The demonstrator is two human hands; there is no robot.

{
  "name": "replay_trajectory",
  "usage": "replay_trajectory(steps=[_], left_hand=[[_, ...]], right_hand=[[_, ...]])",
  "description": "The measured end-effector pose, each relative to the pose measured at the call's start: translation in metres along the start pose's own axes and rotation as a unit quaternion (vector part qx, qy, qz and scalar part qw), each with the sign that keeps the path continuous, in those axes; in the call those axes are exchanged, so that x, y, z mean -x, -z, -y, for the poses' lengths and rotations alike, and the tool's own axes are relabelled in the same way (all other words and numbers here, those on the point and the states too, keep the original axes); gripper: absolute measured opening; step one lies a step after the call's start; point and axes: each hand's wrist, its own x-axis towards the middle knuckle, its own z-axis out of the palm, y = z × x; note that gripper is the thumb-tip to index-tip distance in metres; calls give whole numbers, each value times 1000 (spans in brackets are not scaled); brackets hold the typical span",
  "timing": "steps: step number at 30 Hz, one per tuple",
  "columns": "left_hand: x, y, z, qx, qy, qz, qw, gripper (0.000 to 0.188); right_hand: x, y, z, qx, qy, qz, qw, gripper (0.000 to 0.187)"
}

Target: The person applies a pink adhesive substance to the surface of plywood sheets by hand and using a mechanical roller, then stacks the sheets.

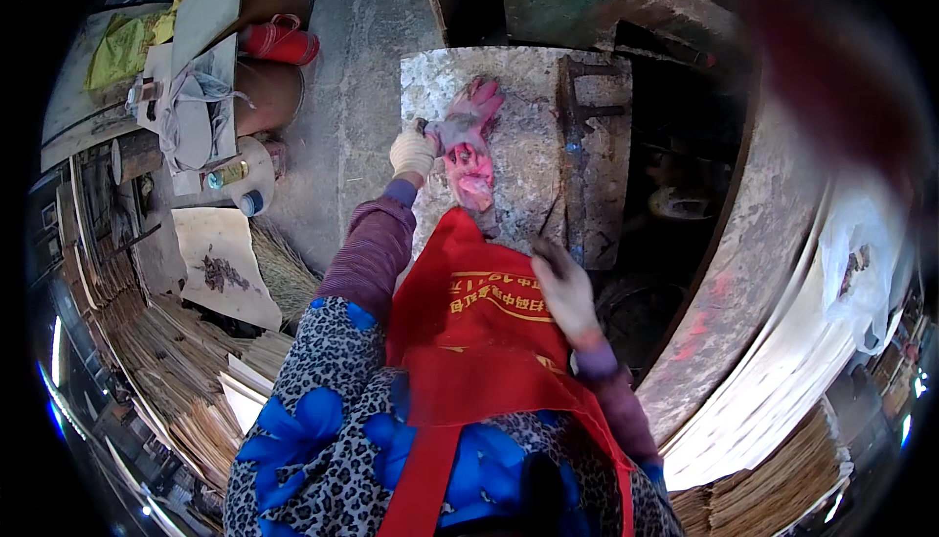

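Note:
My left hand (414, 153), in a pale knit glove, is closed at the edge of a pink-and-grey work glove (471, 116). A brighter pink glove (469, 177) lies against it on the nearer side. Both rest on a worn, stained board (523, 170). My right hand (569, 297) is also in a pale glove, with dark fingertips. It is beside my red apron (479, 292), near the board's front edge, fingers stretched forward and slightly blurred. Nothing shows in it.
A metal bar with prongs (577, 111) lies along the board's right side. On the left are a red flask (281, 41), a blue-capped jar (251, 203) and stacked thin sheets (171, 371). A plastic bag (861, 253) hangs at right. A dark red blur (831, 77) covers the upper right.

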Motion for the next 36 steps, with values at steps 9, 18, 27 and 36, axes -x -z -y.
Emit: replay_trajectory(steps=[9, 18, 27, 36], left_hand=[[7, -15, 43, 202, -12, 25, 979, 33], [39, 96, -31, -75, -305, 42, 949, 41], [273, 248, -239, 247, -665, 13, 704, 46], [289, 247, -343, 313, -639, 90, 697, 24]], right_hand=[[-73, -77, -15, 177, 6, -117, 977, 46], [2, 35, 79, -424, 170, -45, 889, 25], [87, 123, 180, -401, 284, -176, 853, 13], [123, 201, 211, -388, 402, -239, 794, 53]])
